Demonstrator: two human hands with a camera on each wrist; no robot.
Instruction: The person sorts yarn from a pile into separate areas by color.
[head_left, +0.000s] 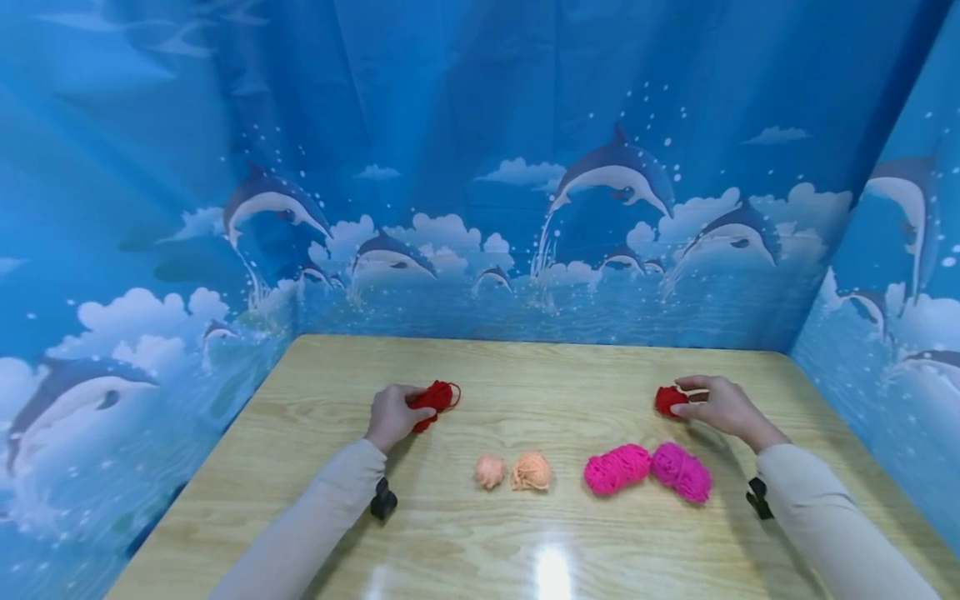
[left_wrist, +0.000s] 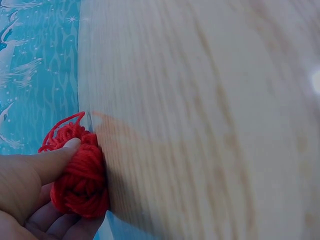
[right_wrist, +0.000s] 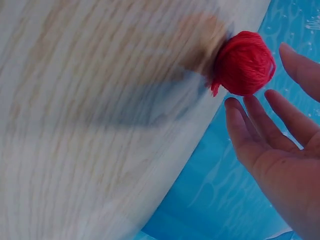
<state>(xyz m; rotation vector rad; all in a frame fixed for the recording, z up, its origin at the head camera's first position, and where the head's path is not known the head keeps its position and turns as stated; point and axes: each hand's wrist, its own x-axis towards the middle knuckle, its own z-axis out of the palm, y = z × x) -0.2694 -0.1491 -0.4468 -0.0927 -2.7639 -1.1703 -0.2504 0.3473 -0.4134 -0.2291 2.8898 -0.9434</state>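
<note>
A skein of red yarn (head_left: 438, 397) with a loose loop at one end is pinched by my left hand (head_left: 392, 415) at the table's left side. In the left wrist view the thumb presses over the top of this yarn (left_wrist: 84, 177), and the other fingers lie beneath it. My right hand (head_left: 722, 407) is beside a smaller red yarn ball (head_left: 667, 402) on the right. The right wrist view has the fingers of that hand (right_wrist: 282, 145) spread and gently bent, fingertips right at the ball (right_wrist: 245, 64), not closed round it.
Nearer the front of the wooden table (head_left: 555, 375) lie two small peach yarn balls, one paler (head_left: 491, 471) and one more orange (head_left: 532, 472). Right of them sit a hot pink skein (head_left: 617, 469) and a magenta skein (head_left: 681, 472). A blue dolphin curtain (head_left: 465, 167) hangs behind the table.
</note>
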